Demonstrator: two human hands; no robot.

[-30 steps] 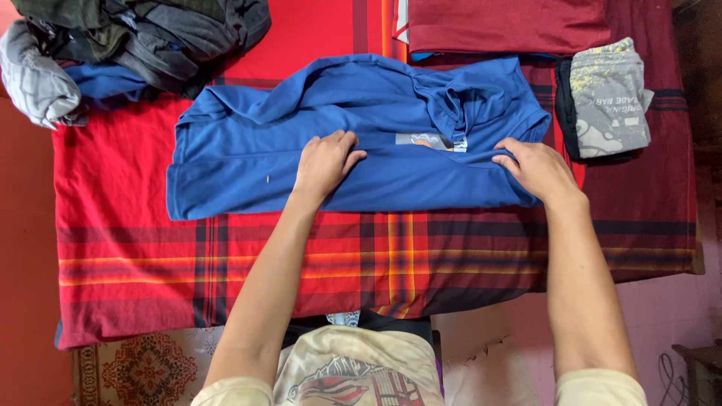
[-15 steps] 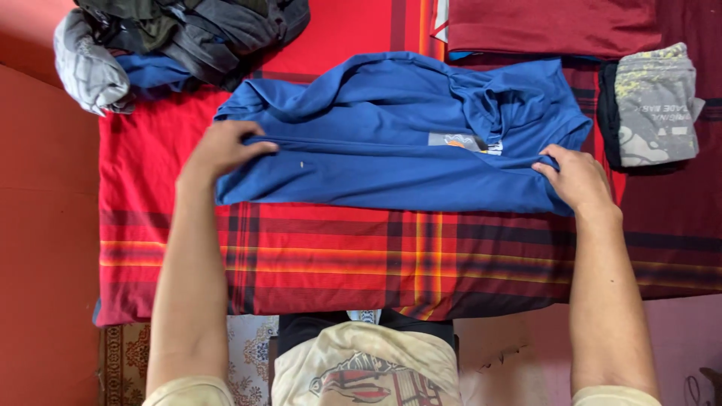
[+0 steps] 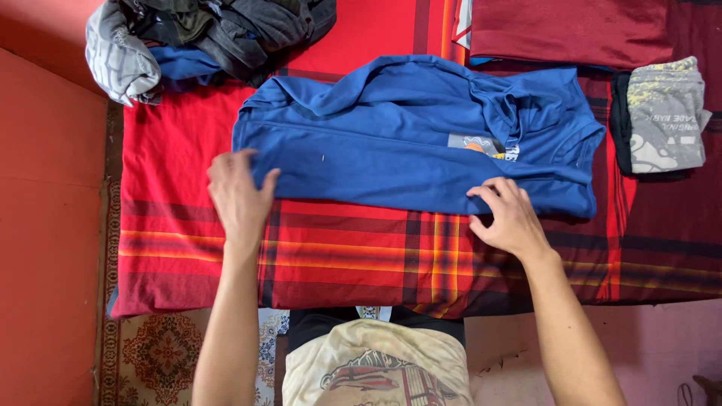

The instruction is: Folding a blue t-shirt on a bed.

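Red plaid cloth covers a low surface seen from the head camera, with an orange-red floor at the left edge and a patterned rug near the bottom. On the cloth lies a blue shirt, partly folded lengthwise, its collar bunched toward the far right and a small printed patch showing near the neck. The person's left hand rests at the shirt's near left corner, fingers spread and loosely open, touching the fabric edge; whether it grips the cloth cannot be told. The right hand sits at the shirt's near edge right of centre, fingers curled down onto the hem and pinching or pressing the fabric. At the far left corner is a heap of dark clothes with a grey striped garment hanging off its side. A folded maroon garment lies at the far edge, just beyond the shirt, and a folded grey printed shirt sits to the right, just beside the blue one.
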